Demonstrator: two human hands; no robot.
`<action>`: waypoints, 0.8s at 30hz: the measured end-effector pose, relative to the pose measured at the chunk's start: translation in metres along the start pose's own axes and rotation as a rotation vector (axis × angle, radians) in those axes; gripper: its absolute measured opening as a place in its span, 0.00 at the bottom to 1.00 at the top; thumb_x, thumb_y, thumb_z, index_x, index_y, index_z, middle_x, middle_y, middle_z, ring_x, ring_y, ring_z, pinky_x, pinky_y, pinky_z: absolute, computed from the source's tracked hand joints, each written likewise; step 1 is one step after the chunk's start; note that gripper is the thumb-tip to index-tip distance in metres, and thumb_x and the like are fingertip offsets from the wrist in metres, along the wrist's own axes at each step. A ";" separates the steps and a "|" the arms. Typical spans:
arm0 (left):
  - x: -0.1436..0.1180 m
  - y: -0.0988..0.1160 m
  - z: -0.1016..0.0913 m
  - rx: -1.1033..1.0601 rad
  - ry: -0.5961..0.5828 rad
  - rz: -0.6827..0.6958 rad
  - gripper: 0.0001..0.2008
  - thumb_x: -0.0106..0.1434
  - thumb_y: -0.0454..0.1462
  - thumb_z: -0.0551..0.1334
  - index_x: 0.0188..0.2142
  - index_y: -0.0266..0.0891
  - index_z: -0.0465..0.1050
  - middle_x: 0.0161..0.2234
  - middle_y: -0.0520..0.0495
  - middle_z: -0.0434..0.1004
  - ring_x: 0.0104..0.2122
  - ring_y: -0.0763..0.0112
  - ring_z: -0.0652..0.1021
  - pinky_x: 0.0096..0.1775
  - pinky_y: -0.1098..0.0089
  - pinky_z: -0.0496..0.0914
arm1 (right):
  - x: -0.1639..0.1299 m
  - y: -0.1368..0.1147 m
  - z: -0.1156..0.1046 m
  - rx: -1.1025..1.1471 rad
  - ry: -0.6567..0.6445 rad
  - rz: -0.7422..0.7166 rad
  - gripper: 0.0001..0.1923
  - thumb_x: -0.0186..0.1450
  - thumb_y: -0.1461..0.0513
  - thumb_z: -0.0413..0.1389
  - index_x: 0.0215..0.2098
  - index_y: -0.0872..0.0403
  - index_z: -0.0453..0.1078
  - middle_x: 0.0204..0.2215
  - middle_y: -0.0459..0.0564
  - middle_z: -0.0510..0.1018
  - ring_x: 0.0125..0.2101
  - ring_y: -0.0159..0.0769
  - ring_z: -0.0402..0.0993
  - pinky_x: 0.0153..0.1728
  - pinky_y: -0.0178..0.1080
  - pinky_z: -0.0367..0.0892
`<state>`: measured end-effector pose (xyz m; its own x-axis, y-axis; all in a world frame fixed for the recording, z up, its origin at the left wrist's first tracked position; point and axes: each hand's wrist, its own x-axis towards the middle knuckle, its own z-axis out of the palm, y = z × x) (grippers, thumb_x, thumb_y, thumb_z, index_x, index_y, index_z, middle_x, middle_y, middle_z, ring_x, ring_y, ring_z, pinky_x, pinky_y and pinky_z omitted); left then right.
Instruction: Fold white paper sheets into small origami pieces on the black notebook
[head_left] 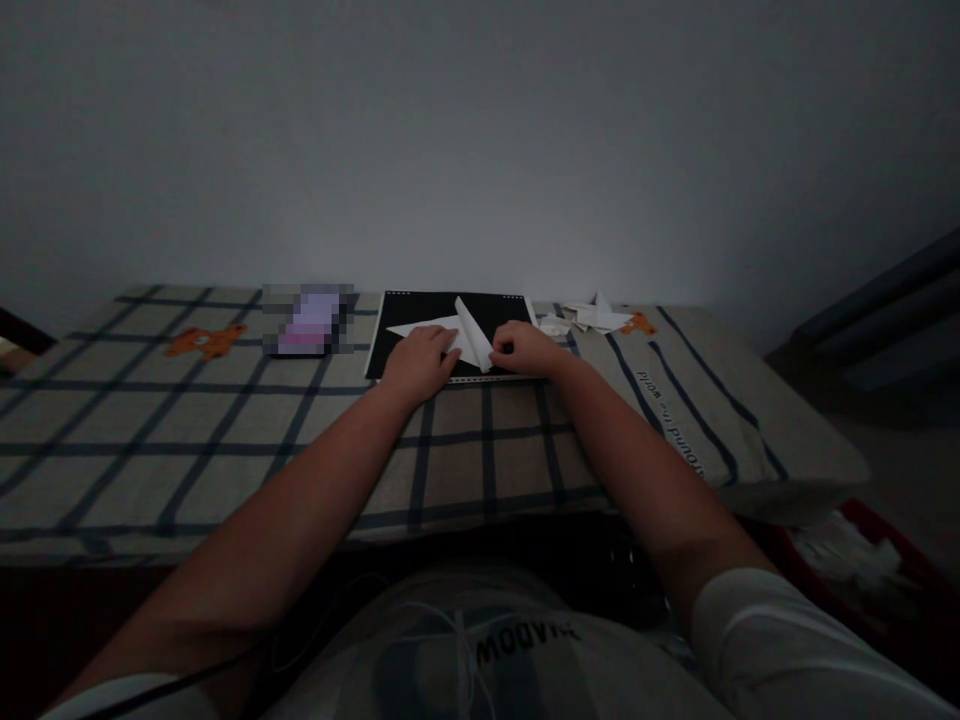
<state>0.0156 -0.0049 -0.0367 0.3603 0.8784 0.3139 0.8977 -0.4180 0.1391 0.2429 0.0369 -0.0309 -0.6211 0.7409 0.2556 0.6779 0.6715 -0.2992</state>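
Note:
A white sheet of folded paper (474, 338) lies on a black board (420, 307) with punched holes along its edges. One flap of the paper stands up as a slanted fold, and a pointed end reaches to the left. My left hand (420, 362) rests on the paper's left part with its fingers stretched out flat. At the lower right corner of the raised flap, my right hand (525, 348) is closed, thumb and fingers pinching the paper's edge.
Folded white paper pieces (598, 316) lie right of the board. A phone (311, 320) with a blurred screen leans at the left. A checked cloth (225, 420) covers the table, which meets a wall (465, 150). A red bin (862, 550) stands below, at right.

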 end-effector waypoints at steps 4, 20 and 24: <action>-0.001 0.002 -0.001 0.049 -0.009 0.020 0.28 0.74 0.49 0.50 0.68 0.43 0.63 0.56 0.38 0.73 0.57 0.50 0.71 0.57 0.54 0.67 | -0.001 0.002 -0.002 0.043 -0.012 -0.010 0.09 0.61 0.64 0.57 0.23 0.53 0.71 0.27 0.48 0.76 0.32 0.37 0.69 0.40 0.40 0.63; -0.005 0.006 -0.004 0.078 -0.112 0.176 0.28 0.71 0.54 0.55 0.68 0.56 0.63 0.63 0.42 0.67 0.60 0.48 0.67 0.56 0.51 0.65 | 0.003 0.019 0.007 0.220 0.229 0.256 0.22 0.71 0.61 0.51 0.61 0.56 0.69 0.41 0.53 0.81 0.38 0.40 0.75 0.42 0.41 0.68; -0.006 0.009 -0.006 0.079 -0.112 0.181 0.28 0.70 0.54 0.57 0.68 0.55 0.64 0.63 0.42 0.68 0.61 0.48 0.67 0.56 0.51 0.65 | 0.005 0.024 0.012 0.043 0.201 0.091 0.25 0.70 0.69 0.46 0.63 0.52 0.71 0.52 0.55 0.79 0.51 0.41 0.72 0.54 0.45 0.65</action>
<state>0.0198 -0.0152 -0.0320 0.5391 0.8130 0.2202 0.8315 -0.5553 0.0146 0.2509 0.0564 -0.0479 -0.4641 0.7888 0.4030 0.7076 0.6038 -0.3670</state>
